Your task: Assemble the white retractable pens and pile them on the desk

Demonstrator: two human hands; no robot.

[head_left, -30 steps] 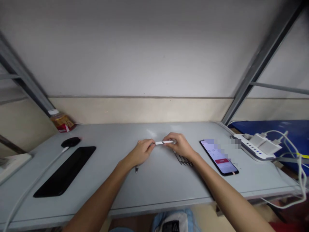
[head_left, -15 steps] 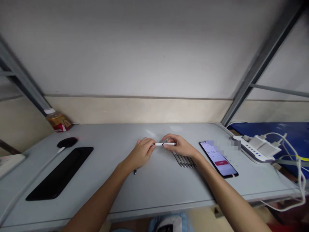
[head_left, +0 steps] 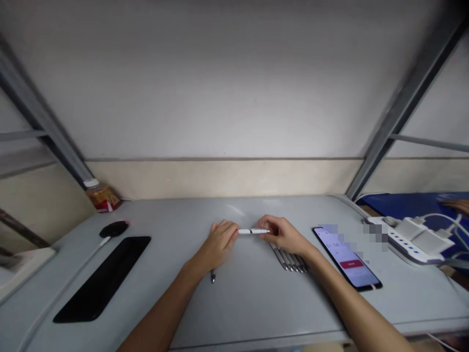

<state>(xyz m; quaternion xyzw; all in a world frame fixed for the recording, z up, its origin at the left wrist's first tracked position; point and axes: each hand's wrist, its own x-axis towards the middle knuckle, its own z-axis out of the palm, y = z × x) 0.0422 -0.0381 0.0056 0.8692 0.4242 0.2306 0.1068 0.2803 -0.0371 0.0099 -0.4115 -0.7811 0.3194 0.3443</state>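
Observation:
A white pen [head_left: 249, 231] with a dark band and a clip lies level between my two hands, just above the grey desk. My left hand [head_left: 221, 240] is closed round its left end, the fingers hiding that tip. At the other end, the thumb and fingers of my right hand [head_left: 281, 233] pinch the pen near the clip. Below my right hand and wrist lies a row of several grey pens [head_left: 287, 259], partly covered by them. The dark tip of another pen-like thing [head_left: 213, 277] sticks out from under my left wrist.
To the right are a lit phone [head_left: 348, 259] and a white power strip [head_left: 406, 242] with plugs. A black mat-like slab [head_left: 104, 278], a black mouse-like thing [head_left: 114, 228] on a white cable and a drink bottle [head_left: 102, 196] stand left. Another person's blurred hand [head_left: 456, 204] shows far right.
The view has shifted, so the desk sits lower and further right in the picture. The pen stays between both hands, its clip now plainer. A blurred hand has appeared at the right edge.

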